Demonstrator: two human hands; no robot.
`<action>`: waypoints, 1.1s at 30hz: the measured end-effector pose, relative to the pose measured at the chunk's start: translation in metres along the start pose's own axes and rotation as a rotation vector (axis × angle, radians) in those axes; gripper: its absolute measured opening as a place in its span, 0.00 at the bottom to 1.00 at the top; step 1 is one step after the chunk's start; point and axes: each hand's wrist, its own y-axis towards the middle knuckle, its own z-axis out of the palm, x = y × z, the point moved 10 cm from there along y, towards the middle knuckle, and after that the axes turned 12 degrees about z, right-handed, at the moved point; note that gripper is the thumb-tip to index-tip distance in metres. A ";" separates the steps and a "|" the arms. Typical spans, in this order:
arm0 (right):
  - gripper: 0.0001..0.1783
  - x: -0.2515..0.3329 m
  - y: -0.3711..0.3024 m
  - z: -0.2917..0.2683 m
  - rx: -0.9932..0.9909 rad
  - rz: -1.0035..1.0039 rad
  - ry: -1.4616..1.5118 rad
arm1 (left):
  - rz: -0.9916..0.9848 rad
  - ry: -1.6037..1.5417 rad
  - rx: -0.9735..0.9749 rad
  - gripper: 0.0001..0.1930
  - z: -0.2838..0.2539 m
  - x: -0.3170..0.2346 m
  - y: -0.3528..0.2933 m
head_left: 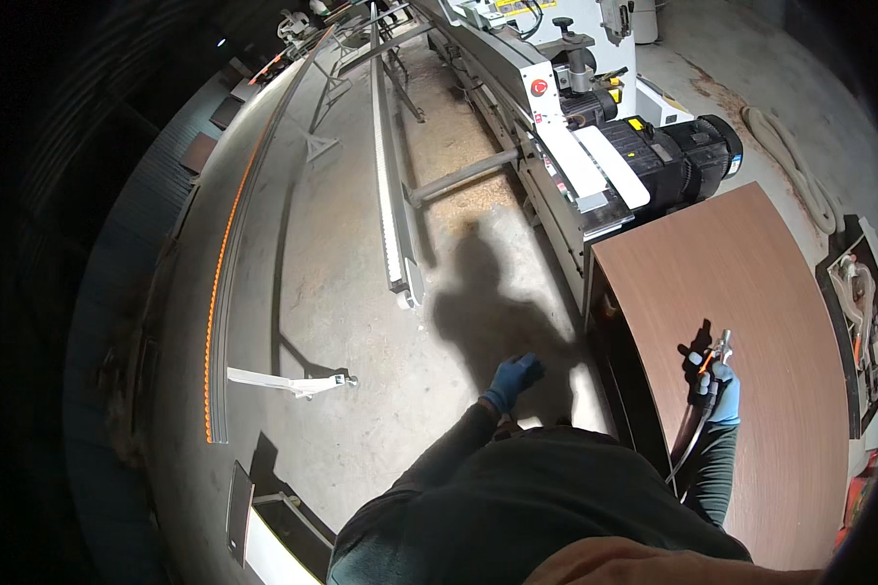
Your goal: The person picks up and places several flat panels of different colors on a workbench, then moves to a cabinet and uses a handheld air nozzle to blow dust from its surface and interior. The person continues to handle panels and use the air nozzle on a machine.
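Person wears a dark, long-sleeved top; fabric covers both forearms down to the wrists. Left hand (513, 376) is in a blue disposable-type glove. Right hand (720, 390) is in a matching blue glove. Dark garment covers the torso at the lower edge of view.

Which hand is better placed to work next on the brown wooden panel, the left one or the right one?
Probably the right hand: blue-gloved, it holds a metal air gun with a hose over the brown wooden panel. The left hand hangs free over the concrete floor, beside the panel.
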 end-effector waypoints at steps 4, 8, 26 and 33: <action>0.16 -0.007 0.009 0.005 -0.223 -0.110 -0.130 | 0.108 0.182 0.027 0.20 -0.019 0.021 -0.005; 0.16 -0.038 0.032 0.031 -0.115 -0.047 -0.173 | 0.314 0.260 0.100 0.19 -0.023 0.027 -0.007; 0.17 -0.121 0.121 0.103 -0.233 0.086 -0.493 | 0.147 -0.086 -0.041 0.17 -0.105 -0.006 0.070; 0.19 -0.171 0.157 0.143 -0.051 0.290 -0.497 | 0.538 0.220 0.047 0.16 -0.115 -0.086 0.095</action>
